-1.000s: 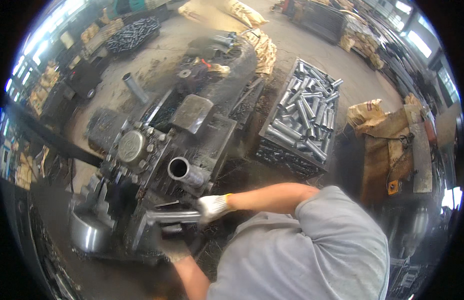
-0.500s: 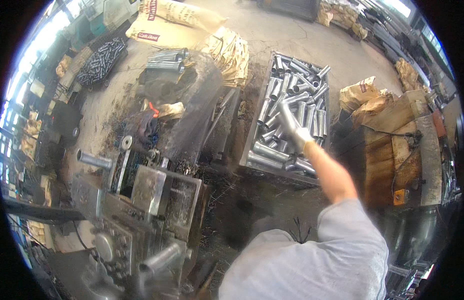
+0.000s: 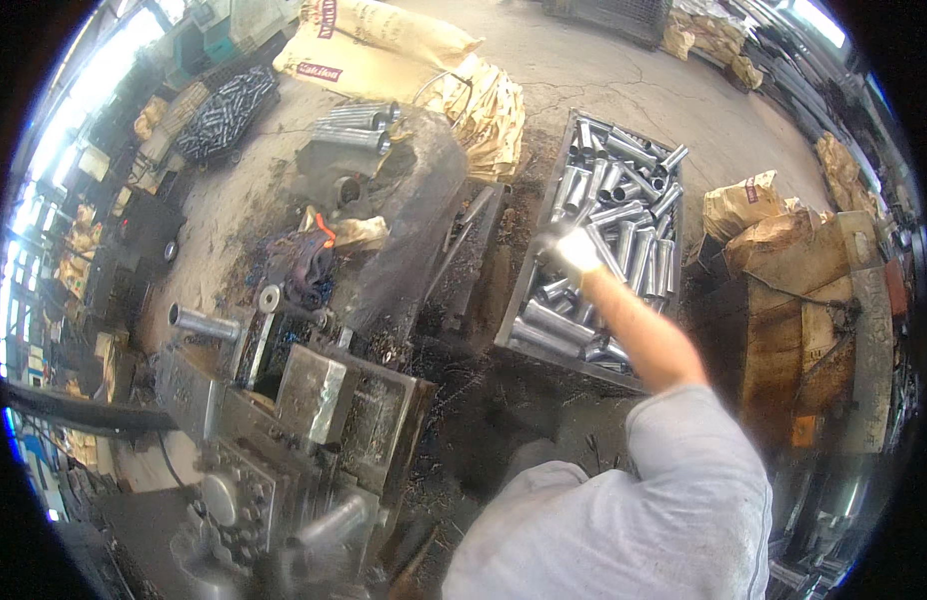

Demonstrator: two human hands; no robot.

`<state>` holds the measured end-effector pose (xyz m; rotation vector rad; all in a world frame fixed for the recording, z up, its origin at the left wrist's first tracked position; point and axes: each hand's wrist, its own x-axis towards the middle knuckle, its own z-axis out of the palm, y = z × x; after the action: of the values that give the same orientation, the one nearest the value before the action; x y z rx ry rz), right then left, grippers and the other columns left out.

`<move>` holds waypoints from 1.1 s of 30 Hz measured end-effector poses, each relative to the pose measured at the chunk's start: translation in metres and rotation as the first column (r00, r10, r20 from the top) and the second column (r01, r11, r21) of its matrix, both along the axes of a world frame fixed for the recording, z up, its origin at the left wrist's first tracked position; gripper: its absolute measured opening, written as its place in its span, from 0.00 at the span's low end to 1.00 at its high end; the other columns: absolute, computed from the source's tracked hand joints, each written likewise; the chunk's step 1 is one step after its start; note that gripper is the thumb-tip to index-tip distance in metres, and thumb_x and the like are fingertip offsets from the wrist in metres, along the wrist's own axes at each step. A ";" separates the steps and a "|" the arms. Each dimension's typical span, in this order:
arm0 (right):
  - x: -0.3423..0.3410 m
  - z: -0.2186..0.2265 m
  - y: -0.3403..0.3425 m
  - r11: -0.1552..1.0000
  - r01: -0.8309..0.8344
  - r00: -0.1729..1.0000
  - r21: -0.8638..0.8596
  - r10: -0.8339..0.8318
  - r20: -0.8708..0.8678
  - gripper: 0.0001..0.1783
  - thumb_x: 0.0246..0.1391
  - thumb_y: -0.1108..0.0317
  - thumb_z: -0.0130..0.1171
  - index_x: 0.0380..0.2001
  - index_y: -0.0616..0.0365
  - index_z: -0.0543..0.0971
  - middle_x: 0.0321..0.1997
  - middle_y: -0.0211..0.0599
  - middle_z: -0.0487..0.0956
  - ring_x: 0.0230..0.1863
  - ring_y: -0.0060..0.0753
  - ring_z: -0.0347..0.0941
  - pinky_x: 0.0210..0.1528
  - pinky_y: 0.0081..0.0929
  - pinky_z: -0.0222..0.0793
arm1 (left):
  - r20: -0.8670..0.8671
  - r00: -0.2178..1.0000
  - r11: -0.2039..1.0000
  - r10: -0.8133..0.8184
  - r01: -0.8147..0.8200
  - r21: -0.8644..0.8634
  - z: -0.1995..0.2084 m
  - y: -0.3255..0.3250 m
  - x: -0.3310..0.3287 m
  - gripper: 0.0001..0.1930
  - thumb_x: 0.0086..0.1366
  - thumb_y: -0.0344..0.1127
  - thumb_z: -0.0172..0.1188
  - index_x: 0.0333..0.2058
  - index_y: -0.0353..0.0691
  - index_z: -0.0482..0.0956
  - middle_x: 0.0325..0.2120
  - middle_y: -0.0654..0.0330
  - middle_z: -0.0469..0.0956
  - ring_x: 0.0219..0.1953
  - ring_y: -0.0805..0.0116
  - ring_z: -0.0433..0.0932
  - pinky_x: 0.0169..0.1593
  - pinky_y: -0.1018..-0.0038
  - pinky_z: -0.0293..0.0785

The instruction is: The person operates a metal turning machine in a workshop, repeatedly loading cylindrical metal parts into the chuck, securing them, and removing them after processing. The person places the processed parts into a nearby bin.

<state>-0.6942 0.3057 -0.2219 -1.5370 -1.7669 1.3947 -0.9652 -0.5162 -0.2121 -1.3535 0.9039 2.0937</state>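
My right hand (image 3: 578, 250), in a white glove with darker fingers, is over the left side of a shallow metal bin (image 3: 524, 284). Its fingers are smeared by motion, so I cannot tell whether they hold anything. Around it lie many shiny metal tubes (image 3: 639, 258) with flared ends, pointing various ways. My left hand is out of view. On the left stands a dark, greasy machine (image 3: 314, 392). A metal tube (image 3: 206, 324) juts from its far left side, and a blurred shiny cylinder (image 3: 334, 522) shows at its near end.
Several larger tubes (image 3: 354, 135) lie beyond the machine, near rags (image 3: 302, 268). Paper sacks (image 3: 384, 45) rest behind them. A dark bin of small metal parts (image 3: 229, 112) stands far left. To the right is a brown, stained cabinet-like block (image 3: 794, 330) with a paper bag (image 3: 741, 205) beside it.
My right hand has shifted left within the bin. The blurred tube-like shape by its fingers earlier no longer shows clearly. The whole view has shifted slightly, moving the scene right and down.
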 end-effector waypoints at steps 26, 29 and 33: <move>-0.257 0.056 -0.581 -0.299 -0.840 0.134 0.453 0.696 0.706 0.26 0.56 0.58 0.65 0.55 0.61 0.79 0.46 0.56 0.85 0.40 0.56 0.86 0.41 0.48 0.83 | -0.711 0.703 0.984 -0.011 0.134 0.117 0.045 -0.013 0.039 0.27 0.80 0.57 0.48 0.51 0.35 0.79 0.35 0.49 0.86 0.33 0.54 0.87 0.38 0.58 0.89; -0.285 0.081 -0.567 0.033 -0.971 0.089 0.236 0.969 0.232 0.25 0.54 0.58 0.69 0.50 0.65 0.84 0.41 0.54 0.88 0.38 0.47 0.87 0.43 0.39 0.81 | -0.674 0.739 0.997 0.022 0.037 0.073 0.049 -0.027 0.025 0.29 0.79 0.60 0.48 0.52 0.36 0.79 0.36 0.50 0.86 0.33 0.54 0.88 0.39 0.58 0.89; -0.304 0.141 -0.581 0.014 -0.986 0.044 -0.167 0.983 -0.177 0.36 0.53 0.50 0.74 0.54 0.71 0.80 0.40 0.48 0.87 0.42 0.37 0.84 0.46 0.36 0.80 | -0.731 0.644 0.973 0.225 -0.115 0.198 0.072 0.002 0.001 0.29 0.80 0.62 0.47 0.57 0.41 0.77 0.45 0.53 0.84 0.48 0.56 0.85 0.55 0.54 0.83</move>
<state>-0.9987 -0.2756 -0.0811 0.0871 -2.9349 2.2096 -0.9641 -0.5138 -0.1400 -0.4508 0.9194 2.8756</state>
